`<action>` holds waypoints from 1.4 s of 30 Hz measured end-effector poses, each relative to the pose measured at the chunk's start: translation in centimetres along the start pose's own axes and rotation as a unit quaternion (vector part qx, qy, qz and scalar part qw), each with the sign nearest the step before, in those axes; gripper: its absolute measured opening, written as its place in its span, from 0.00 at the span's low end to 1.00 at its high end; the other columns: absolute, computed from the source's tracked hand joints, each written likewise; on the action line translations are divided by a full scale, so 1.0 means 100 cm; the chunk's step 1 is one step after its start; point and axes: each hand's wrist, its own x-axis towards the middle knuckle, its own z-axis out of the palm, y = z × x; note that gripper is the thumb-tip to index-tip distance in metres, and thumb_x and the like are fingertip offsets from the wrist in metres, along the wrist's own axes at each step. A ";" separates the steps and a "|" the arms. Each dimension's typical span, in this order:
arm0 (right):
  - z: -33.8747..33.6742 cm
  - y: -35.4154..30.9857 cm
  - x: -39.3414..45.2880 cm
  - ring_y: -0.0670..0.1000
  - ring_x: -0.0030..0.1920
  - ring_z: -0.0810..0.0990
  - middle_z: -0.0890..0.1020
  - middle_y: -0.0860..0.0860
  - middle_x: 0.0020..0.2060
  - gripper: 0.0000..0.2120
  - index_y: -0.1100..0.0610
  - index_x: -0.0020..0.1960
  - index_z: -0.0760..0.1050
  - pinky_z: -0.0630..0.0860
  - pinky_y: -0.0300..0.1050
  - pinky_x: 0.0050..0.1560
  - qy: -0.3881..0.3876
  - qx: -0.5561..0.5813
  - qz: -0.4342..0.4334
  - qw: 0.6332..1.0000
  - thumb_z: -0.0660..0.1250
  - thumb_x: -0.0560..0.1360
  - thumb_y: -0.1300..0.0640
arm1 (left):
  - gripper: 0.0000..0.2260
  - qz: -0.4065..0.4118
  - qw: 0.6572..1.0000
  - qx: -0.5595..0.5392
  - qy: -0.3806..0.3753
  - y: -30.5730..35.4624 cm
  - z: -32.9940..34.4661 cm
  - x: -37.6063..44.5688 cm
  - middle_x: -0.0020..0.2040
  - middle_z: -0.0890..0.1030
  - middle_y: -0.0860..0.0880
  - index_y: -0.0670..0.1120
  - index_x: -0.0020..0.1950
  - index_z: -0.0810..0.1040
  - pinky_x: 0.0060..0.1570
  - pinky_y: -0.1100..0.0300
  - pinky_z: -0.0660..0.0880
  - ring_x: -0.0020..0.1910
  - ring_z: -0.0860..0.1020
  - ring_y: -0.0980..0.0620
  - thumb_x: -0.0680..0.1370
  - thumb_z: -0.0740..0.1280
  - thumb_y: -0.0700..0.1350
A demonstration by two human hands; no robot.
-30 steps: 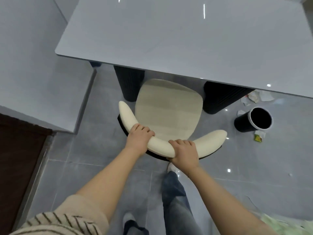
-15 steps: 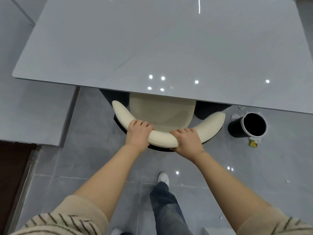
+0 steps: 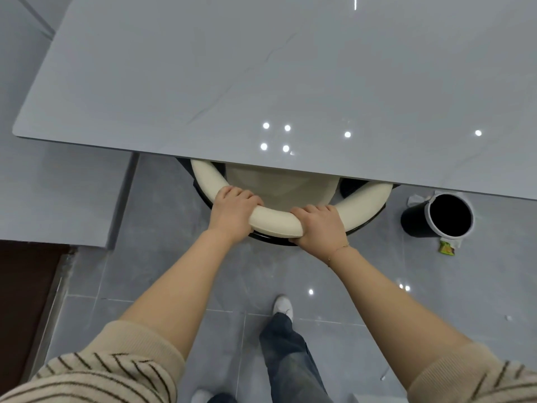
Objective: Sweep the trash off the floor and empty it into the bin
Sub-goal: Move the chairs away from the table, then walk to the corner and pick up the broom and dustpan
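- Right of the chair, on the floor, the bin lay tipped on its side, its dark mouth facing the camera.
- Trash sat close by it: a green wrapper just beside the rim and white paper behind the bin, at the tabletop edge.
- Both grips were closed on the chair's curved backrest: left hand toward its left end, right hand near its middle.
- The seat was mostly under the tabletop.
- The trash lay to the right of both grips, so the right hand was the nearer one.
- No broom or dustpan was in view; by my judgement sweeping had not begun.
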 end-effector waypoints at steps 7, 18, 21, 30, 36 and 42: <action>-0.001 -0.002 0.000 0.57 0.40 0.79 0.81 0.51 0.37 0.20 0.52 0.49 0.80 0.66 0.44 0.44 0.013 0.006 0.002 1.000 0.75 0.59 0.47 | 0.22 -0.029 0.998 -0.036 0.048 0.005 0.003 -0.007 0.59 0.76 0.55 0.56 0.59 0.77 0.67 0.59 0.51 0.60 0.70 0.50 0.66 0.73 0.44; -0.057 -0.004 -0.088 0.50 0.74 0.61 0.64 0.50 0.73 0.26 0.54 0.72 0.66 0.61 0.44 0.72 -0.096 0.237 0.097 0.962 0.65 0.74 0.57 | 0.20 -0.142 0.906 -0.398 0.017 0.076 -0.015 -0.098 0.76 0.60 0.50 0.47 0.71 0.69 0.71 0.55 0.60 0.76 0.56 0.49 0.80 0.63 0.49; -0.076 -0.010 -0.141 0.48 0.61 0.77 0.78 0.48 0.59 0.17 0.51 0.64 0.74 0.73 0.37 0.57 -0.070 0.375 0.166 0.909 0.64 0.76 0.56 | 0.16 -0.131 0.853 -0.504 0.035 0.100 -0.041 -0.137 0.66 0.73 0.53 0.48 0.68 0.73 0.68 0.59 0.65 0.67 0.70 0.55 0.80 0.63 0.46; -0.115 -0.008 -0.313 0.47 0.49 0.81 0.83 0.49 0.47 0.08 0.51 0.54 0.78 0.76 0.34 0.45 0.122 0.457 0.266 0.840 0.64 0.77 0.57 | 0.13 -0.070 0.810 -0.582 0.012 0.178 -0.071 -0.246 0.60 0.78 0.60 0.51 0.63 0.77 0.63 0.63 0.69 0.61 0.73 0.65 0.78 0.65 0.47; -0.138 0.034 -0.383 0.46 0.47 0.81 0.83 0.50 0.45 0.07 0.51 0.52 0.79 0.74 0.31 0.41 0.147 0.486 0.299 0.808 0.64 0.76 0.58 | 0.12 -0.047 0.838 -0.544 -0.022 0.259 -0.073 -0.259 0.58 0.79 0.58 0.51 0.61 0.78 0.60 0.65 0.68 0.60 0.74 0.62 0.77 0.66 0.47; -0.152 0.133 -0.411 0.48 0.45 0.82 0.84 0.51 0.43 0.08 0.56 0.52 0.81 0.74 0.29 0.37 0.169 0.516 0.330 0.772 0.65 0.76 0.60 | 0.11 0.000 0.859 -0.508 -0.060 0.372 -0.083 -0.205 0.54 0.79 0.61 0.54 0.60 0.78 0.57 0.63 0.72 0.57 0.76 0.62 0.78 0.65 0.49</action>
